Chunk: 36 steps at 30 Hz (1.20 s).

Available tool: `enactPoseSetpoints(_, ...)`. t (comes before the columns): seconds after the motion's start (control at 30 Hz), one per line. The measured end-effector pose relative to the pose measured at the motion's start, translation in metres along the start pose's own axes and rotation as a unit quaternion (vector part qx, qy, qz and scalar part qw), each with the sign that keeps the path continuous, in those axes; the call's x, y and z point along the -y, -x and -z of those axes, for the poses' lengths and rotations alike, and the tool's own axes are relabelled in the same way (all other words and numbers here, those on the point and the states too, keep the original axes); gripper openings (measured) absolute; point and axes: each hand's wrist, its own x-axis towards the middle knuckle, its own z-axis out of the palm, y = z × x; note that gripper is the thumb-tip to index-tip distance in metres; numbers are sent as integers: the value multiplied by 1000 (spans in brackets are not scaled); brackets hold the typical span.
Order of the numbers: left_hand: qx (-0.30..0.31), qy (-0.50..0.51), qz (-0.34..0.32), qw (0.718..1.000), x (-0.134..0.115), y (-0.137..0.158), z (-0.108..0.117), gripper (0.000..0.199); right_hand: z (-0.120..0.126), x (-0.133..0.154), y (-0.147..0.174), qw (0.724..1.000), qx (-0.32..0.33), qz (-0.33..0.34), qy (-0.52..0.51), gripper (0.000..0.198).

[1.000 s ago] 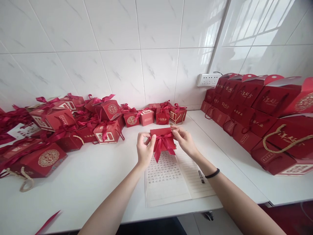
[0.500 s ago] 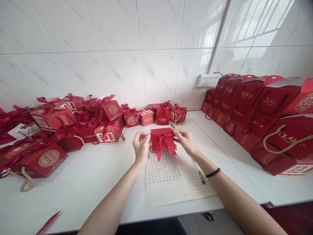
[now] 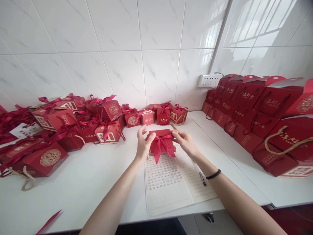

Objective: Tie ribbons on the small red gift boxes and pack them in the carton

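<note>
A small red gift box [image 3: 163,132] with a dark pink ribbon bow [image 3: 161,141] tied on its front stands at the top of an open notebook [image 3: 171,199]. At its left side is my left hand [image 3: 142,145], fingers raised and apart from the thumb. That thumb touches the bow's left loop. My right hand [image 3: 186,141] pinches the right loop of the ribbon by the box's upper right corner. The two ribbon tails hang down over the handwritten page. A twisted cord handle shows partly at the lower left of the box.
Ribboned gift boxes [image 3: 56,114] are heaped at the left, with several more by the tiled wall. Larger red boxes [image 3: 271,127] are stacked at the right below a power strip [image 3: 209,80]. A pen [image 3: 202,179] lies on the notebook; a ribbon piece [image 3: 49,222] lies near the front edge.
My left thumb and fingers have spread apart, and the thumb has moved right onto the bow. The box and bow have shifted slightly left and down. My right hand keeps its pinch.
</note>
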Motion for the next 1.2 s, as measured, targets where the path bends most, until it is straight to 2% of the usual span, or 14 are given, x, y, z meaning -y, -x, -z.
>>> enactPoseSetpoints(0.1,37,-40,-21,998,2,0,-1,54,-1,-1,1,1000,10,10,3,50)
enactPoseSetpoints(0.2,76,-29,-19,997,4,-1,-1,48,0,-1,0,1000,2,11,9,52)
enactPoseSetpoints(0.43,168,23,57,984,-9,2,0,52,-2,-5,-2,1000,-9,-2,18,53)
enactPoseSetpoints(0.53,186,38,79,979,-13,3,0,53,4,-7,-8,999,-14,-12,29,55)
enactPoseSetpoints(0.63,181,34,73,980,-13,4,1,51,20,8,-9,998,-49,4,49,52)
enactPoseSetpoints(0.73,187,33,72,979,-11,4,0,49,28,39,10,987,-126,83,53,44)
enactPoseSetpoints(0.77,189,36,70,979,-11,4,0,48,24,48,21,987,-115,99,50,43)
enactPoseSetpoints(0.8,191,40,67,978,-10,5,0,47,18,54,34,992,-71,85,65,44)
enactPoseSetpoints(0.83,191,47,64,978,-10,5,-1,46,8,56,47,994,-19,52,91,47)
enactPoseSetpoints(0.9,183,61,62,979,-11,6,-2,45,-17,49,69,982,90,-48,157,53)
enactPoseSetpoints(0.97,176,67,67,980,-11,7,-2,47,-44,30,82,969,125,-113,180,58)
enactPoseSetpoints(1.07,177,58,74,980,-12,9,-2,47,-75,3,83,971,91,-162,149,61)
enactPoseSetpoints(1.2,180,39,66,981,-14,9,-2,45,-89,-8,76,982,-2,-150,116,53)
